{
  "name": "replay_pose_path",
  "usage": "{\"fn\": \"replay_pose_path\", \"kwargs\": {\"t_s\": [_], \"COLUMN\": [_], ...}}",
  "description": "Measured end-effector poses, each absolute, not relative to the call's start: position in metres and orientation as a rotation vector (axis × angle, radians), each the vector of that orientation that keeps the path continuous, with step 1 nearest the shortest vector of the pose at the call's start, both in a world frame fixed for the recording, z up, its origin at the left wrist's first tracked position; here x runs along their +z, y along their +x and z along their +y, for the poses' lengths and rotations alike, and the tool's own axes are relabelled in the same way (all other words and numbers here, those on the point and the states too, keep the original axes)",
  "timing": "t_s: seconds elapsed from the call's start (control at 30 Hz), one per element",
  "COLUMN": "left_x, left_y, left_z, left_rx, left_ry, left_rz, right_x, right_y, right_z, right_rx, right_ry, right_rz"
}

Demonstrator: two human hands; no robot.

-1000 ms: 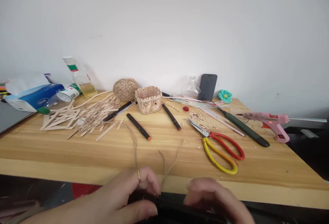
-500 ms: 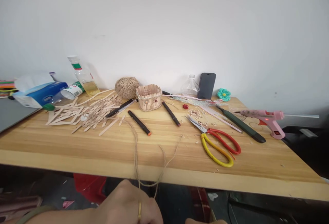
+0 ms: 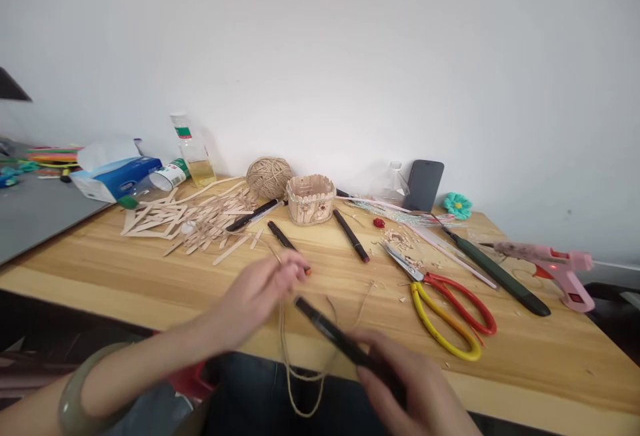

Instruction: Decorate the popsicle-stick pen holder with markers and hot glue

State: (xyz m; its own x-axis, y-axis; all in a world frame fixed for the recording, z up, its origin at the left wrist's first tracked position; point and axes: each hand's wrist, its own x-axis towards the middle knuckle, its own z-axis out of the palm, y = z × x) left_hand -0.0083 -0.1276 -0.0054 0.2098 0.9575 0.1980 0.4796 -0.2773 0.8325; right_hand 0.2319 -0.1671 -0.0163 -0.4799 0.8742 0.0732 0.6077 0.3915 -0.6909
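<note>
My right hand (image 3: 405, 383) is wrapped round a black marker (image 3: 333, 333) at the lower middle, its tip end pointing up and left. My left hand (image 3: 257, 289) reaches over the table, its fingers pressed together at the orange-ended black marker (image 3: 284, 239) lying there; whether they grip it is blurred. Twine (image 3: 284, 349) hangs over the front edge between my hands. Another black marker (image 3: 351, 235) lies right of the small wooden-stick basket (image 3: 311, 201).
Scissors (image 3: 447, 309), a green-handled tool (image 3: 503, 276) and a pink glue gun (image 3: 555, 263) lie on the right. Craft sticks (image 3: 200, 219), a twine ball (image 3: 269, 177), a bottle (image 3: 193, 156) and a tissue box (image 3: 117, 176) are left. A phone (image 3: 423, 184) leans at the back.
My left hand has moved up from below the table edge to over the table. My right hand has come into fuller view with a black marker. The whole view has shifted.
</note>
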Motion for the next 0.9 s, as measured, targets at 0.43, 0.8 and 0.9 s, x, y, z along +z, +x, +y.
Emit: {"fn": "replay_pose_path", "kwargs": {"t_s": [0.43, 0.8, 0.9], "left_x": [-0.043, -0.003, -0.003], "left_y": [-0.053, -0.002, 0.011], "left_z": [-0.033, -0.086, -0.090], "left_rx": [0.376, 0.623, 0.604], "left_ry": [2.825, 2.383, 2.317], "left_rz": [1.479, 1.135, 1.143], "right_x": [-0.020, -0.022, -0.017], "right_y": [0.164, 0.199, 0.203], "right_z": [-0.070, -0.075, -0.083], "right_rx": [0.105, 1.641, 1.710], "right_ry": [-1.574, -0.900, -0.949], "right_rz": [-2.533, -1.507, -1.336]}}
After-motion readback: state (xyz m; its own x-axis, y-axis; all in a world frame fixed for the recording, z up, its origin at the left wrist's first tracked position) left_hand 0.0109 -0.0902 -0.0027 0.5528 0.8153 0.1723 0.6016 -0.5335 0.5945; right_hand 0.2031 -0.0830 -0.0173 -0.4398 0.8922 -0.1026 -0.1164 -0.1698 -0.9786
